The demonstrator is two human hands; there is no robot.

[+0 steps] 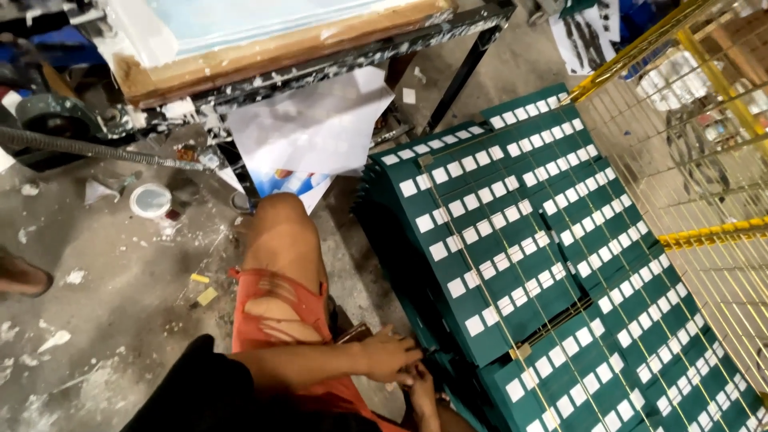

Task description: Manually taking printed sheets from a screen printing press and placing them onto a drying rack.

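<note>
- Low at the bottom edge, the left hand [390, 356] and the right hand [418, 390] meet at the near corner of the stacks of green sheets [512, 240].
- Left hand's fingers are curled narrow, tips pressed at the stack's edge; whether they pinch a sheet or something small I cannot tell.
- Right hand lies just below, fingers bent up toward the left one; its grip is hidden, so I cannot tell what, if anything, it holds.
- Green sheets, printed with rows of white rectangles, lie to the right of and above the fingers, their long run slanting from upper left down to lower right.
- Both hands touch or nearly touch the stack; the left is the nearer to its top face.
- Thin string [488, 296] crosses the sheets.
- Yellow wire cage [704, 160] stands just beside the stacks on the right.
- Bare knee [282, 232] rises above the hands; a white lid [150, 200] lies well apart on the floor [96, 304], under a wooden-framed table [264, 56].
</note>
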